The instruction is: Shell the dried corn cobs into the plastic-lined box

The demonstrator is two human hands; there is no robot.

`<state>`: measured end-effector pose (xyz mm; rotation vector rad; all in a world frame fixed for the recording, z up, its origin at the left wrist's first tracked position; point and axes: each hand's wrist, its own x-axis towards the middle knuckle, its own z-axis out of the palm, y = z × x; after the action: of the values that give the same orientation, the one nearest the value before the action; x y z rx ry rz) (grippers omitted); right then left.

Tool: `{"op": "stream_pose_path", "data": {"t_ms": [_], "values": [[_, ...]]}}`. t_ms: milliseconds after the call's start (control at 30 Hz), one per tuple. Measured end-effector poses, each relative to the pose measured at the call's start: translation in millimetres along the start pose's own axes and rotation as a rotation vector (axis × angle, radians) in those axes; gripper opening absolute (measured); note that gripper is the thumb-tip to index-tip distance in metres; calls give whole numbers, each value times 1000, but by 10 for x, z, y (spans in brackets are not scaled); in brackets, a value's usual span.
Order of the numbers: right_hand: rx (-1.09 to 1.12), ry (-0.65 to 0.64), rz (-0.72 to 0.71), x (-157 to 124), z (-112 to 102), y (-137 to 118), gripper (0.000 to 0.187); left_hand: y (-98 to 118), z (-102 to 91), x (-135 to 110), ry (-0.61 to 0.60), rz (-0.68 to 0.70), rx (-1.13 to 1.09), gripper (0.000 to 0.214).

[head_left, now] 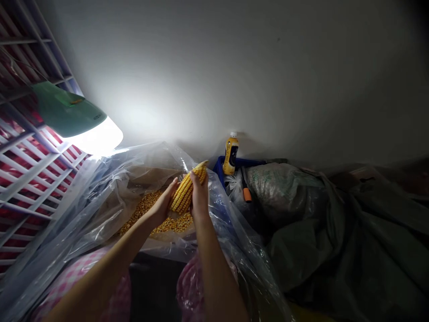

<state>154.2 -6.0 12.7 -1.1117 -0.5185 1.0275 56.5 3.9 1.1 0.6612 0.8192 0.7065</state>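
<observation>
A yellow ear of corn (183, 195) is held tilted between both hands, its narrow tip pointing up and to the right. My left hand (165, 203) presses along its lower left side. On the right side, my right hand (200, 194) wraps around it near the upper half. Rows of kernels cover the part of the ear that shows. Below the hands, loose corn kernels (144, 209) lie in a box lined with clear plastic sheeting (97, 223).
A lit green lamp (77, 112) hangs by a pale plastic crate (30, 179) at left. A yellow bottle (231, 154) stands by a blue bin (219, 169). An orange-ended handle (247, 195), a stuffed sack (284, 188) and dark green cloth (318, 250) lie at right. A wall (251, 80) rises behind.
</observation>
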Motion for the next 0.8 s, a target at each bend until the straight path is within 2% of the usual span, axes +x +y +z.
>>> {"op": "stream_pose_path", "data": {"t_ms": [133,233,267,300,400,500,567,633,733,800], "values": [[-346,-168,-162,-170,93,-79,38,6,7,-50,-4,-89,-139,52],[-635,-241,-146,-29,-19,-325,42,62,-7,-171,-41,-90,-151,49],[-766,-176,-131,73,-108,-436,42,87,-12,-207,-59,-82,-165,48],[-910,-45,-123,191,-224,-549,45,111,-19,-234,-77,-77,-196,47],[-1076,164,-81,526,-696,-820,49,163,-62,-250,-121,-103,-344,49],[-1264,356,52,677,-1213,-858,54,184,-130,-212,-105,-105,-492,51],[-1349,406,176,690,-1495,-744,54,195,-170,-195,-82,-96,-579,48],[-1401,413,264,692,-1689,-574,50,209,-199,-194,-52,-101,-649,44],[-1436,392,317,739,-1822,-362,44,229,-232,-198,13,-89,-689,44],[-1426,376,325,801,-1842,-318,39,241,-262,-183,49,-51,-671,48]]}}
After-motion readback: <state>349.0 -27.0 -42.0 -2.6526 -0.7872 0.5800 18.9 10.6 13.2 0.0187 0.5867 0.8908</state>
